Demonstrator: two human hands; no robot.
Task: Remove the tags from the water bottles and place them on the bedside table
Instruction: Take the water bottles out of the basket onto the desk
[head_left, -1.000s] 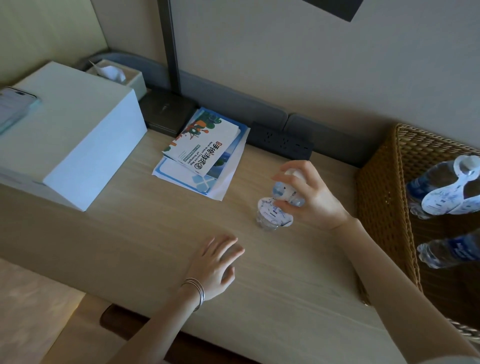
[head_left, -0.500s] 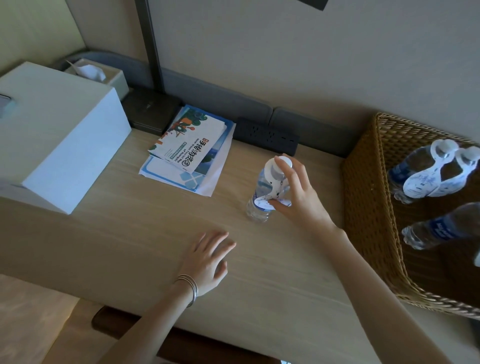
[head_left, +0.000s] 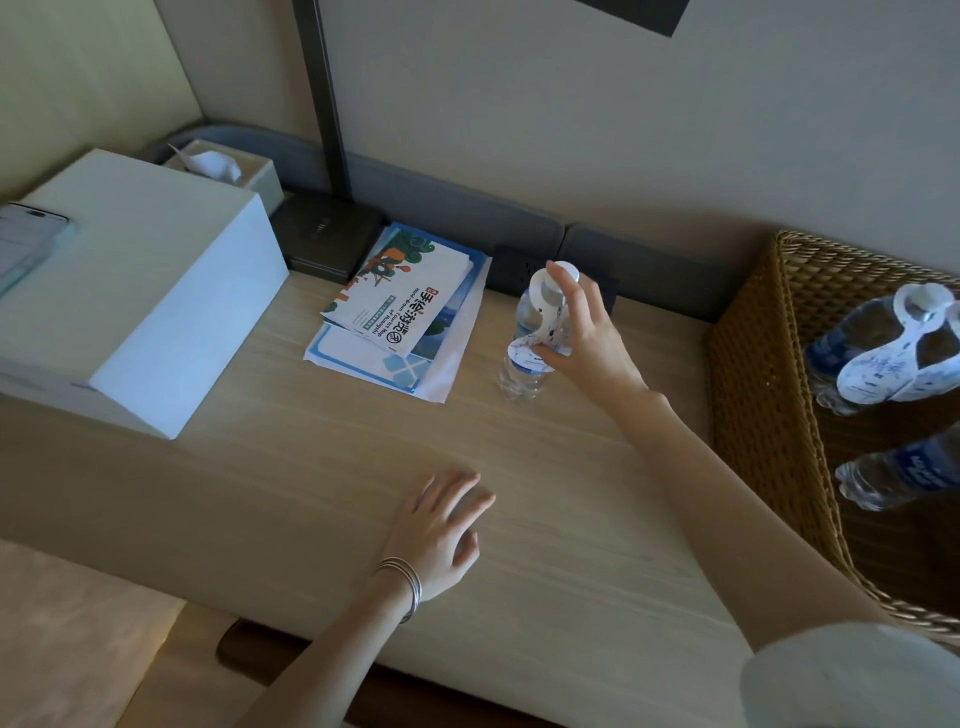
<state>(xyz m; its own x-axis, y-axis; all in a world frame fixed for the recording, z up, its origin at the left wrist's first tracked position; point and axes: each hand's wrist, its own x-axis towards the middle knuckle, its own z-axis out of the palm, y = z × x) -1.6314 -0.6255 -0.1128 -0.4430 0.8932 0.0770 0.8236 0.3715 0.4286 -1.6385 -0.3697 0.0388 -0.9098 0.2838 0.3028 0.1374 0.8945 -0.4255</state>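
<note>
Beside the wicker basket (head_left: 753, 395) on the bedside table (head_left: 545, 519), a water bottle (head_left: 522, 358) stands upright as the right hand (head_left: 587, 338) pinches the paper tag (head_left: 540, 332) hanging from its neck. Nearer the front edge, the left hand (head_left: 441, 530) lies flat, fingers spread. More tagged bottles (head_left: 878, 348) lie inside the basket.

My right hand (head_left: 587, 338) is covering part of the bottle tag (head_left: 535, 343), so its print's unreadable. The basket (head_left: 763, 395) bottles (head_left: 893, 467) and the phone (head_left: 26, 244) are getting cropped by the frame edges.
</note>
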